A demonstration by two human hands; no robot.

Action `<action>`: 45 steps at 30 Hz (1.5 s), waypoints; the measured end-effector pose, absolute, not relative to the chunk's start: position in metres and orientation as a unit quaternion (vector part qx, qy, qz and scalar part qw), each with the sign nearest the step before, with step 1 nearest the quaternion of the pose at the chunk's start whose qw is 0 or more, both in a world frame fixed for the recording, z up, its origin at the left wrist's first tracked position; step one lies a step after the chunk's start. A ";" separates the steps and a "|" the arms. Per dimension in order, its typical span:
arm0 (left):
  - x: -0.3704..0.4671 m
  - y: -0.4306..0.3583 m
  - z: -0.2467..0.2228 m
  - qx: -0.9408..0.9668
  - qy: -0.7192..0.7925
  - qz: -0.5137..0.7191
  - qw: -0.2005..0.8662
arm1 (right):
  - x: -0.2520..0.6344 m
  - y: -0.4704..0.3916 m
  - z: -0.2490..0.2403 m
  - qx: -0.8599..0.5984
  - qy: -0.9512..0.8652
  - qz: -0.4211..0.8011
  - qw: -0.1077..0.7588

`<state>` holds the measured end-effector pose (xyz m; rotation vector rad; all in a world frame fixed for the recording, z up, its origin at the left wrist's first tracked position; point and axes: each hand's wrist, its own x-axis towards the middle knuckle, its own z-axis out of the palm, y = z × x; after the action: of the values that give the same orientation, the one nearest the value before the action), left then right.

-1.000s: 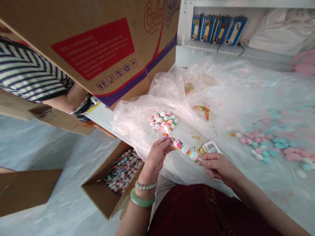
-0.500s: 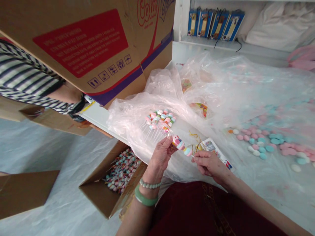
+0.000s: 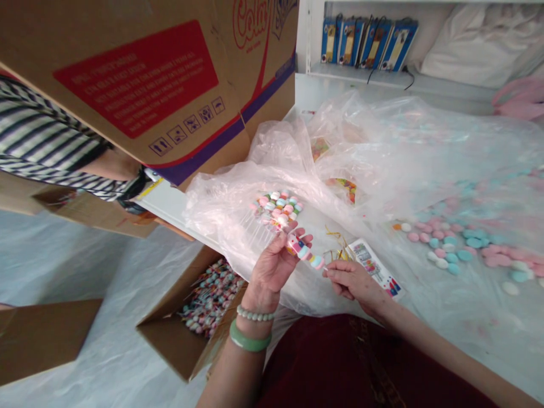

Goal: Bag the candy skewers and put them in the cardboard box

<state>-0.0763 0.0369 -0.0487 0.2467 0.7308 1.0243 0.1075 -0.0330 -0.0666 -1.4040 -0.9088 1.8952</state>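
Head cam: the left hand (image 3: 272,266) has its fingers pinched round one end of a candy skewer (image 3: 304,252), and the right hand (image 3: 351,279) nips the stick tip between thumb and forefinger. Looks like mid-wrapping on a single skewer. Just past the left fingertips sits a bunch of finished skewers (image 3: 277,207) on clear plastic; gold twist ties (image 3: 338,249) lie just beyond the right fingers, so a tie seems next.
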 end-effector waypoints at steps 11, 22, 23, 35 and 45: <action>-0.051 0.032 -0.058 0.074 0.330 0.504 0.794 | 0.109 -0.031 -0.069 -0.430 -0.216 0.822 0.306; -0.039 0.021 -0.058 0.101 0.334 0.495 0.796 | 0.112 -0.020 -0.093 -0.233 -0.015 0.936 0.264; -0.038 0.020 -0.059 0.099 0.332 0.490 0.800 | 0.111 -0.019 -0.092 -0.240 -0.028 0.930 0.276; -0.049 0.034 -0.063 0.091 0.332 0.500 0.794 | 0.102 -0.020 -0.076 -0.398 -0.173 0.847 0.306; -0.035 0.030 -0.070 0.041 0.335 0.472 0.814 | 0.092 -0.021 -0.069 -0.583 -0.414 0.614 0.334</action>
<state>-0.0354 0.0298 -0.0697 0.0871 0.7144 1.0078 0.0919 -0.0214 -0.0687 -1.5226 -1.0801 1.6033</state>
